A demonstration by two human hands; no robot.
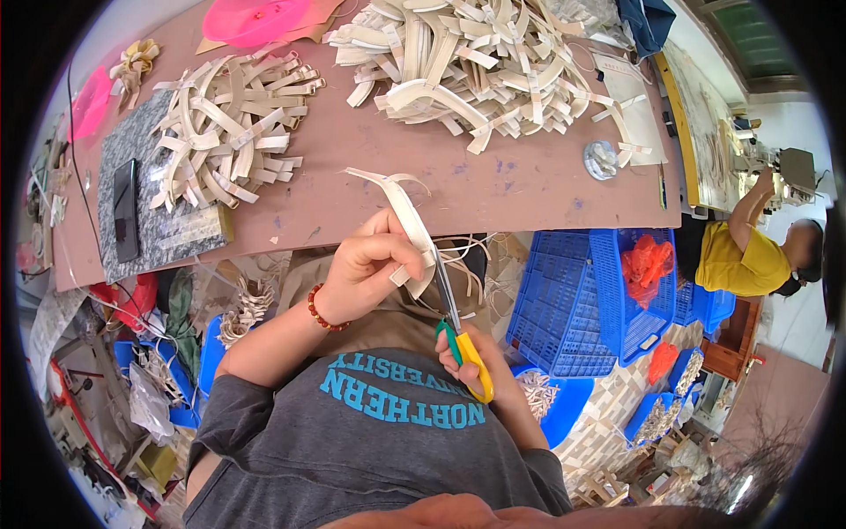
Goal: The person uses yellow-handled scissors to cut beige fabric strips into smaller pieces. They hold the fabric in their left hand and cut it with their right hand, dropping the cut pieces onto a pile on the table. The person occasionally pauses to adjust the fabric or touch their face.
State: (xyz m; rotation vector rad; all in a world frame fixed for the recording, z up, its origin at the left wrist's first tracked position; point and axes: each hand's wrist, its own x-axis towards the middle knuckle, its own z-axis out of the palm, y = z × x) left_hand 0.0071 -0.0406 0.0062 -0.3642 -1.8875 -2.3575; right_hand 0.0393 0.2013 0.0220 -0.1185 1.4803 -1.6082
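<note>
My left hand (366,275) pinches a beige strap piece (404,210) just past the table's near edge, over my lap. The piece's forked upper end points up toward the table, and its lower part hangs below my fingers. In my right hand (489,348) is a pair of scissors (472,360) with yellow and green handles, my fingers wrapped round them. Their metal blades point up and lie against the strap beside my left fingertips. Whether the blades are apart is hard to see. Thin loose strips (467,264) hang beside the blades.
On the brown table (529,189) lie a large strap pile (467,70) and a smaller one (233,123) by a stone slab (128,159) bearing a phone (126,212). Blue crates (560,304) stand at right. Beyond them, a person in yellow (749,251) reaches toward a machine (795,179).
</note>
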